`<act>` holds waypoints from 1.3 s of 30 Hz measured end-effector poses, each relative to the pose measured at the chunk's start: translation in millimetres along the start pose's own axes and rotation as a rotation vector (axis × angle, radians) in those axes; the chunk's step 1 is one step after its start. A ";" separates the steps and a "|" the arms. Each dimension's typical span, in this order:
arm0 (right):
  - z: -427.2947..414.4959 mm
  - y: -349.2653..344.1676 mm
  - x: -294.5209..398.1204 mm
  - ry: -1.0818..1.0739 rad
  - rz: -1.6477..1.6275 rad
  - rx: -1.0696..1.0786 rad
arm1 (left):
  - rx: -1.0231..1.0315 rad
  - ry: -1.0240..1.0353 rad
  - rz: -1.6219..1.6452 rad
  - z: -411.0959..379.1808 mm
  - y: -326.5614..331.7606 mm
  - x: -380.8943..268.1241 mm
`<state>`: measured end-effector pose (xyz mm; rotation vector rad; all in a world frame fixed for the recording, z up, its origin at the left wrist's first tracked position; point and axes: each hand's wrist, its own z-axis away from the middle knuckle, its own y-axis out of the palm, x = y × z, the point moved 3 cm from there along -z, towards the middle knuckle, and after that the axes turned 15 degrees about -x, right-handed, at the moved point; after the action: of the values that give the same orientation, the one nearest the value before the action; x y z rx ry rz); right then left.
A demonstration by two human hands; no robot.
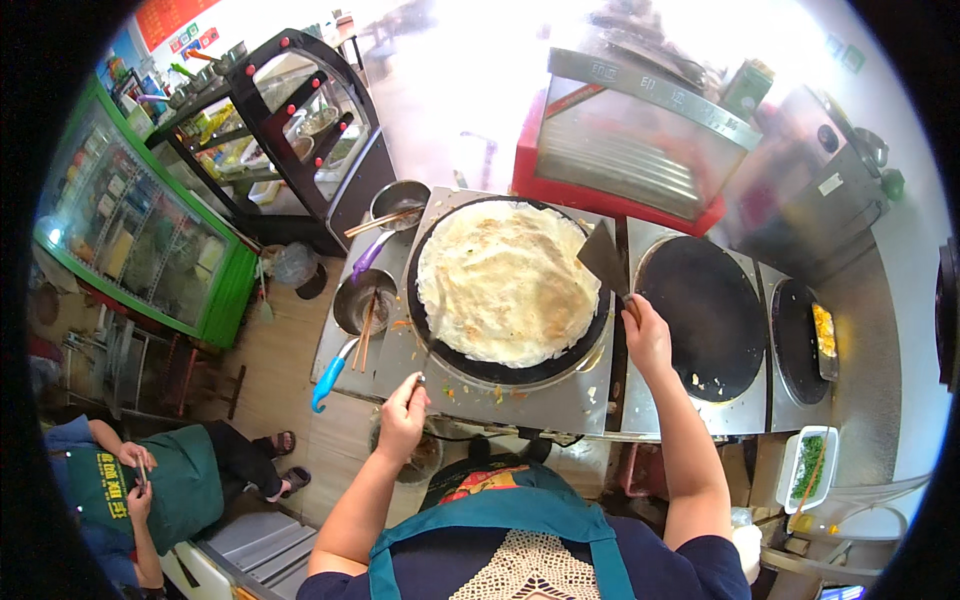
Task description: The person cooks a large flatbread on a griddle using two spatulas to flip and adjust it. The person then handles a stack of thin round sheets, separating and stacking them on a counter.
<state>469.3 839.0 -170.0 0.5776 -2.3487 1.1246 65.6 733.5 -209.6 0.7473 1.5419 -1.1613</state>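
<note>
A large thin pancake [510, 281] covers most of a round black griddle [517, 375] in front of me. My right hand [646, 337] grips the handle of a broad metal spatula [600, 255], whose blade is at the right edge of the pancake. My left hand [403, 414] is closed on the end of a thin tool at the griddle's lower left; the tool is blurred and its kind is unclear. Two metal saucepans, one with a purple handle [371, 255] and one with a blue handle [328, 384], stand left of the griddle with chopsticks in them.
To the right are a second griddle [701, 319] and a third [795, 345] with yellow food in a metal scoop. A red-based glass case [615, 157] stands behind. A tray of chopped greens [810, 465] is at lower right. A person in a green apron [165, 480] sits at lower left.
</note>
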 end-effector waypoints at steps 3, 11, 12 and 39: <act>-2.7 16.7 -2.8 -0.089 0.204 0.064 | -0.033 0.278 -0.275 -10.2 2.8 -7.1; 29.1 -42.3 34.0 0.157 -0.088 0.384 | 0.053 0.412 -0.488 -140.4 49.4 -47.5; 38.5 -46.7 28.1 0.258 -0.212 0.402 | 0.037 0.486 -0.498 -161.0 69.7 -50.2; 20.3 -11.0 128.6 0.176 -0.464 0.141 | 0.278 -0.209 0.050 -53.9 86.8 -151.3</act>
<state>367.7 794.9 -100.7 0.9708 -1.8640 1.0727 167.0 828.0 -90.7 0.8133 1.1965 -1.3866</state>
